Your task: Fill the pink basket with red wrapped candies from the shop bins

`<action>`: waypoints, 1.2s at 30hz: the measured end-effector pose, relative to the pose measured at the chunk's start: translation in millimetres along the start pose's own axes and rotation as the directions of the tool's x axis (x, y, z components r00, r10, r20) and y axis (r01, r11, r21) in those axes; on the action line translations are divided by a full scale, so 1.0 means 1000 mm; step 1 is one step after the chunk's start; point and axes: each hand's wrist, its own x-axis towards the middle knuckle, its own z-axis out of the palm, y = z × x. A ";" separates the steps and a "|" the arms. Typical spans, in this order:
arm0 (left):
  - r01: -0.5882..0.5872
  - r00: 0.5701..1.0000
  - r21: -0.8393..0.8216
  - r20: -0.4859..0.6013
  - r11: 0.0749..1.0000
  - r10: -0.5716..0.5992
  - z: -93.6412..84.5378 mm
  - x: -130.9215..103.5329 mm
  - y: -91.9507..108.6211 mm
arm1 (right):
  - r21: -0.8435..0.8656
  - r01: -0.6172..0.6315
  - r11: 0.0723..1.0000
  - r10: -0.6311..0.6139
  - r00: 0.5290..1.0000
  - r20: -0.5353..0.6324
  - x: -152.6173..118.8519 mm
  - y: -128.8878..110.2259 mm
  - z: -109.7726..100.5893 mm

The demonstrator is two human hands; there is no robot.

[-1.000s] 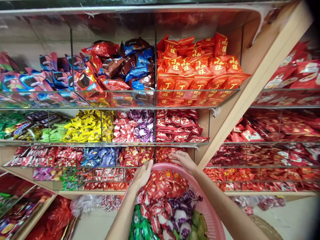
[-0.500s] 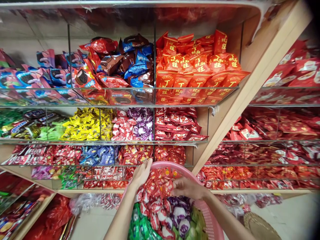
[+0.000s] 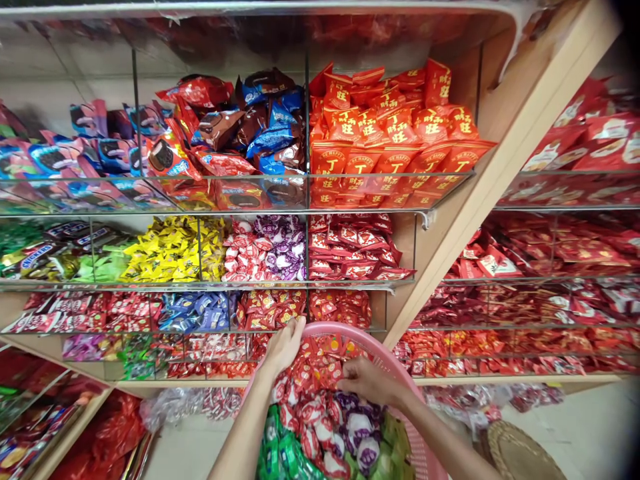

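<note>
Pink basket (image 3: 425, 427) gripped at its far left rim by the left hand (image 3: 284, 345); right hand (image 3: 369, 380), fingers curled, touches red packets (image 3: 320, 363) near the far rim.

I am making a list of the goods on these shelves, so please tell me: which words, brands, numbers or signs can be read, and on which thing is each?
"SNICKERS": on a dark candy bar at the left.
"BE HAPPY": on the orange-red packets near the top.
"丁" and "旺": in gold on those same packets.
All other print, such as on the sweets in the pink basket, is too small or blurred.
</note>
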 end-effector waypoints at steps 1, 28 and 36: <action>0.000 1.000 0.002 0.000 1.000 0.000 0.000 0.000 0.000 | -0.030 0.006 1.000 -0.007 1.000 -0.021 0.000 0.001 0.000; -0.033 0.999 0.000 0.003 0.999 0.033 0.000 0.001 -0.001 | -0.369 0.015 0.929 -0.175 0.898 -0.404 0.001 -0.031 -0.035; -0.049 0.999 0.029 0.000 0.998 0.049 0.001 0.002 -0.002 | -0.110 -0.113 0.987 0.027 0.809 -0.588 0.092 -0.020 -0.066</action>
